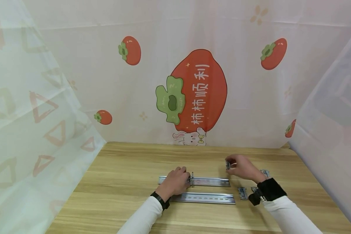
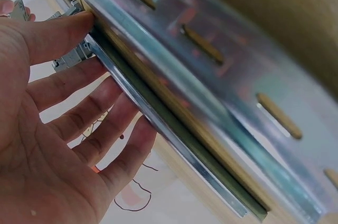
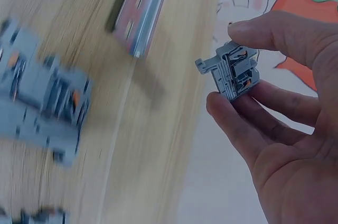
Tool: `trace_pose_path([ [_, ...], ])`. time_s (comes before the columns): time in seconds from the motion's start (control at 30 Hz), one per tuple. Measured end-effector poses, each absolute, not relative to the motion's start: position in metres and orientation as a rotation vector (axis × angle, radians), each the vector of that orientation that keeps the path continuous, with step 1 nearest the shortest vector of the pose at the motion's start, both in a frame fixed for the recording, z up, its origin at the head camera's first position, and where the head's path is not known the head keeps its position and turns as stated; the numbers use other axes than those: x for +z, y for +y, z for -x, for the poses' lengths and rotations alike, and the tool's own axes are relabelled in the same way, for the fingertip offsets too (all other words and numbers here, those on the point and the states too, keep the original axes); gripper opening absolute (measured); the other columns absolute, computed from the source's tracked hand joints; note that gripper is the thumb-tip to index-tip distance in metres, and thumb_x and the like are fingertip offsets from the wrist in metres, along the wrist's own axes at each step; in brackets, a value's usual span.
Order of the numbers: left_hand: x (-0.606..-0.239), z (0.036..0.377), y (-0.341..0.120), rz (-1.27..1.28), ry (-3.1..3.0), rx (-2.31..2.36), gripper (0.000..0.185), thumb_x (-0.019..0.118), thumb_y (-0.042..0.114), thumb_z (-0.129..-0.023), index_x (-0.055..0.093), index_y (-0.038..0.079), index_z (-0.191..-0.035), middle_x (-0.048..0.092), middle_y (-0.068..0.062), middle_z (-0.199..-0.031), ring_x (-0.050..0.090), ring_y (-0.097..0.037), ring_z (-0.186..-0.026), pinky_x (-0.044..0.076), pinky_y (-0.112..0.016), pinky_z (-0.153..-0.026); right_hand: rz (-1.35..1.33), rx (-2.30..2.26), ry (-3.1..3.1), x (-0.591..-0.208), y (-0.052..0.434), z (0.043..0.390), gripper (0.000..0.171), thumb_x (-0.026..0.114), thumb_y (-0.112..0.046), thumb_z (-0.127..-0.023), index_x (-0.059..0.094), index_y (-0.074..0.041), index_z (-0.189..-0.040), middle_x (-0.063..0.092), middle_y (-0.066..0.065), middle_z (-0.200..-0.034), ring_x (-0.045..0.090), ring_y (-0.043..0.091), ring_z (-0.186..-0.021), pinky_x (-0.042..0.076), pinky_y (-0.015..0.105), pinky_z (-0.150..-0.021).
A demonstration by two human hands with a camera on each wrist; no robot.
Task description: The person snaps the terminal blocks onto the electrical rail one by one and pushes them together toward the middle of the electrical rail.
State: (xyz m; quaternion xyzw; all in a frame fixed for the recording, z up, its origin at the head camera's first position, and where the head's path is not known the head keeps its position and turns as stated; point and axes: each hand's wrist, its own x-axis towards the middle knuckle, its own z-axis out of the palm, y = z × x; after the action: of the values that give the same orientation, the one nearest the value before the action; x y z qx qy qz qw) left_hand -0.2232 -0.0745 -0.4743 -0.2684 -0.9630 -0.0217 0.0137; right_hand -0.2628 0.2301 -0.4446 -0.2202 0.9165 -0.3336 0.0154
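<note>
From the head view, your right hand (image 1: pixel 243 167) pinches a terminal block (image 1: pixel 227 165) above the tabletop (image 1: pixel 128 175), just right of the far rail (image 1: pixel 210 181), whose long axis runs left to right; your left hand (image 1: pixel 175 182) rests on the rail's left end.

Left wrist: straight fingers (image 2: pixel 74 94) touch the rail's edge (image 2: pixel 174 129).

Right wrist: thumb and fingers clasp the block (image 3: pixel 235 71).

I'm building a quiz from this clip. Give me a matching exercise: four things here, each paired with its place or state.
Things:
1. left hand
2. right hand
3. near DIN rail
4. loose terminal blocks

Places or states:
A. lies untouched on the table
B. pinches a grey terminal block
C. rests on the far DIN rail
D. lie beside the right wrist

Pairs: 1-C, 2-B, 3-A, 4-D
</note>
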Motion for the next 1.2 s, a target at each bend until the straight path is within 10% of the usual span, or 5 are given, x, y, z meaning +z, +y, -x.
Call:
trace_pose_path([
  [1.2, -0.478, 0.228, -0.075, 0.827, -3.02, -0.046, 0.032, 0.064, 0.038, -0.088, 0.066, 0.014, -0.109, 0.053, -0.002, -0.101, 0.052, -0.02, -0.091, 0.048, -0.035, -0.069, 0.8, -1.285, 2.506, -0.459, 0.143, 0.265, 0.045, 0.075, -0.014, -0.079, 0.059, -0.001, -0.119, 0.06, 0.007, -0.112, 0.056, 0.028, -0.105, 0.05, 0.037, -0.082],
])
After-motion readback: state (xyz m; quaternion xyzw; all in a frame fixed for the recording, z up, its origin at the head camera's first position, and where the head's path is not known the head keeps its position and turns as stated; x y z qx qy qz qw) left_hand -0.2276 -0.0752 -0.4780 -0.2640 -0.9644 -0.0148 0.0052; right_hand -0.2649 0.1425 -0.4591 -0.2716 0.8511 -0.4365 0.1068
